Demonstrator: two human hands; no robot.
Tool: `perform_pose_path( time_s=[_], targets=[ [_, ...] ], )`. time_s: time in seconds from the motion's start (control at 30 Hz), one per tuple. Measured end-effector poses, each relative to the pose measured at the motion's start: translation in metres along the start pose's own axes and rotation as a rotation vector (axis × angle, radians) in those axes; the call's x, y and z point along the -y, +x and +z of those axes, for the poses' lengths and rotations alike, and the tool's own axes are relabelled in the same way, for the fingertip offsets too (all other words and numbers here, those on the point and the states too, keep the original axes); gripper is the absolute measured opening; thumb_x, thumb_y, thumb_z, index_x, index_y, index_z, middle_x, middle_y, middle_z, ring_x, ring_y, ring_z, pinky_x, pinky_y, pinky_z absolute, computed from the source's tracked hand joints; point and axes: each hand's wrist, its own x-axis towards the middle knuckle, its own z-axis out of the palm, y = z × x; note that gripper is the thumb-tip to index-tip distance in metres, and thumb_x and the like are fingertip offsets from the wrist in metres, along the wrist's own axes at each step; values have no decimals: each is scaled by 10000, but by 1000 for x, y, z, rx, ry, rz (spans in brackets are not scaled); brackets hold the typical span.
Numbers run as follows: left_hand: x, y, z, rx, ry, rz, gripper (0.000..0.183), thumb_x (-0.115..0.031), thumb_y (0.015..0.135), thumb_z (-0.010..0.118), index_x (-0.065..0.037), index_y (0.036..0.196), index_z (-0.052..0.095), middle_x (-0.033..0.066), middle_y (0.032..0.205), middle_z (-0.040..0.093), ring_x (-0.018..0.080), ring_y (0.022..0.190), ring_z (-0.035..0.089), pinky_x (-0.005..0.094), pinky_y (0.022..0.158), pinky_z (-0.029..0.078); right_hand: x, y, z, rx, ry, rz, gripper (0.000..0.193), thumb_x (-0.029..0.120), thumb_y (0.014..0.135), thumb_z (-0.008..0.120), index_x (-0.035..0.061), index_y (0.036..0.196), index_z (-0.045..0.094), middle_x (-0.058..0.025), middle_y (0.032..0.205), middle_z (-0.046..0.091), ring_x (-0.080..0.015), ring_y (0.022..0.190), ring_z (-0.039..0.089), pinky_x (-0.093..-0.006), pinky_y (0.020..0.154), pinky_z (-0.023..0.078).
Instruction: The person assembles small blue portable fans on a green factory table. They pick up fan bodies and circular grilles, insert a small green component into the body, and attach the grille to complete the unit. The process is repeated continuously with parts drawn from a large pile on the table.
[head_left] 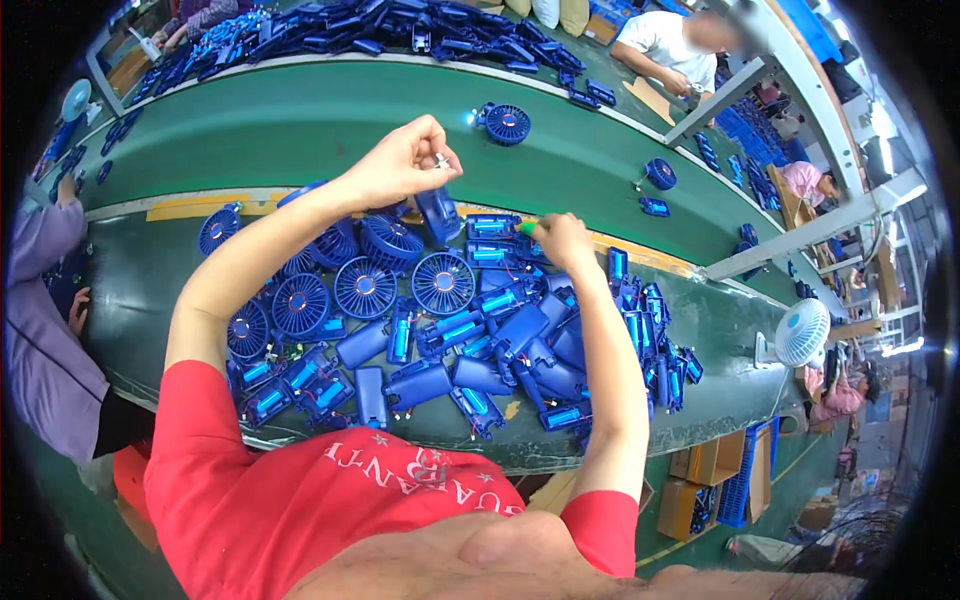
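Note:
My left hand (408, 163) is raised over the far edge of the bench, its fingers closed in a pinch on a small white piece (440, 161), perhaps a wire connector. Just below it a dark blue fan part (437, 214) stands tilted among the pile. My right hand (566, 242) is closed over the far row of blue housings, with a small bright green thing (527, 228) showing at its fingertips. Beside it lies an open blue housing (492, 227) with a light blue battery cell inside. Round blue fan heads (443, 284) sit between my arms.
Open and closed housings (420, 383) cover the bench. Beyond a yellow strip (640, 254) runs a green conveyor (330, 120) carrying a lit fan (505, 124). A white desk fan (802, 333) stands at the right. Co-workers sit at left (50, 330) and across (665, 55).

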Motion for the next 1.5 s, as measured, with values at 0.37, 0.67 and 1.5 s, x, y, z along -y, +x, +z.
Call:
perform_pose_path(
  time_s=[0.37,0.67,1.5],
  targets=[
    [-35,-19,35,211,-285,-207,242,-92,862,645,4,1076,585,63,919,634,121,799,614,257,745,510,1,-49,-17,-37,908,58,201,172,915,573,18,1003,667,21,852,645,-60,782,531,-235,706,424],
    [-51,-30,74,346,-441,-205,194,-117,877,641,-1,1028,603,56,872,645,110,752,618,233,693,506,71,-113,-85,129,1095,-184,136,124,933,538,15,959,616,14,857,572,-70,797,487,-221,715,397],
    [-54,-54,88,509,-703,-322,197,-96,861,662,-12,995,545,91,886,632,157,768,634,276,691,525,90,-122,-149,341,852,-535,170,170,875,619,2,852,627,-57,779,553,-154,746,520,-281,666,417]
  ],
)
